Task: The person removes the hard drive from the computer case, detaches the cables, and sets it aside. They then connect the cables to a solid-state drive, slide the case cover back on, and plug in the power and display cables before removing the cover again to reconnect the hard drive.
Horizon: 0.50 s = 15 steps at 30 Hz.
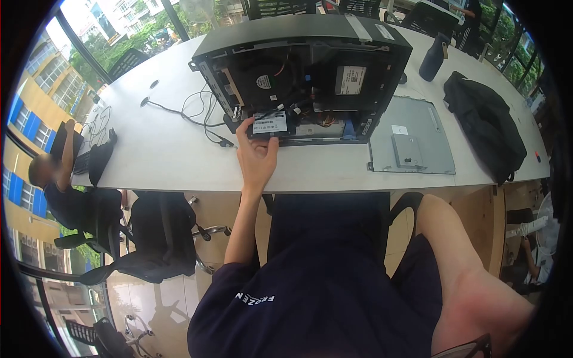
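My left hand (256,156) grips a thin, flat solid-state drive (270,123) with a white printed label, fingers at its left side and thumb on its lower edge. The drive is at the lower left of the opened computer case (301,34), which stands on the table with its interior facing me. Just above the drive, cables and connectors (296,110) show inside the case. Farther right in the case is a dark unit (330,95) bearing a white label. My right hand is out of view.
A grey side panel (439,143) lies right of the case, with a dark bag (486,122) and a blue bottle (433,58) beyond. Loose cables (200,113) run along the left. Another person (77,200) sits at the left end of the white table (161,161).
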Motion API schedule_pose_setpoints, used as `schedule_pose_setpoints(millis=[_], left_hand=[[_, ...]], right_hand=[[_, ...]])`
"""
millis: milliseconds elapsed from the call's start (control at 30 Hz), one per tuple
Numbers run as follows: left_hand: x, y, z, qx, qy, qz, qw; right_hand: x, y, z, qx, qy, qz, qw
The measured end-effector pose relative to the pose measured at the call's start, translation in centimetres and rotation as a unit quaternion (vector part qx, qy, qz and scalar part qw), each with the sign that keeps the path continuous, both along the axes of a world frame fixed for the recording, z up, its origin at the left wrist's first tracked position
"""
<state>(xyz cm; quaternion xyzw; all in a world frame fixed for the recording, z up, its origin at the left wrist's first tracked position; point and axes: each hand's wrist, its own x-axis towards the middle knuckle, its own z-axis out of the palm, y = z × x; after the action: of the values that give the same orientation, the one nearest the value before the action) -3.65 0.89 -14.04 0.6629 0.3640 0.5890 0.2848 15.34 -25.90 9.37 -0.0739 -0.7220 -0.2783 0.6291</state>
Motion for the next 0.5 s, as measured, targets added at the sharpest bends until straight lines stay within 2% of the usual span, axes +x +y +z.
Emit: schedule_pose_setpoints(millis=[100,167,200,233,267,300,333,367,433,467,500], left_hand=[[-0.9,0.4,-0.7,0.023,-0.021,-0.054,0.998],[-1.8,1.0,-1.1,-0.061,-0.044,-0.096,0.993],[-2.0,1.2,-1.2,-0.063,-0.049,-0.094,0.992],[-2.1,1.3,-1.2,-0.112,-0.065,-0.109,0.985],[-2.1,1.4,-1.2,-0.16,-0.08,-0.126,0.976],[-1.9,1.0,-0.7,-0.158,-0.084,-0.128,0.976],[-1.7,0.1,-0.1,-0.159,-0.114,-0.15,0.969],[-1.6,-1.0,0.4,-0.164,-0.141,-0.173,0.961],[-1.2,-2.9,1.3,-0.165,-0.143,-0.181,0.959],[-1.2,-3.9,1.2,-0.167,-0.144,-0.187,0.957],[-1.4,-4.4,0.8,-0.188,-0.176,-0.219,0.941]], right_hand=[[0.4,0.6,-0.4,0.072,0.04,-0.054,0.995],[0.3,1.5,-1.9,0.114,0.101,-0.056,0.987],[0.1,2.0,-3.1,0.104,0.148,0.071,0.981],[-0.2,2.7,-5.2,0.091,0.193,0.194,0.957],[-0.9,4.0,-7.5,0.017,0.252,0.129,0.959],[-0.3,5.2,-9.4,-0.127,0.173,0.107,0.971],[-1.0,7.6,-11.7,-0.177,0.178,0.057,0.966],[-1.6,9.0,-13.6,-0.311,0.196,0.043,0.929],[-0.8,12.5,-17.8,-0.511,0.148,-0.013,0.846],[-1.0,14.0,-19.9,-0.546,0.197,-0.006,0.814],[-0.6,15.1,-21.3,-0.574,0.188,-0.05,0.796]])
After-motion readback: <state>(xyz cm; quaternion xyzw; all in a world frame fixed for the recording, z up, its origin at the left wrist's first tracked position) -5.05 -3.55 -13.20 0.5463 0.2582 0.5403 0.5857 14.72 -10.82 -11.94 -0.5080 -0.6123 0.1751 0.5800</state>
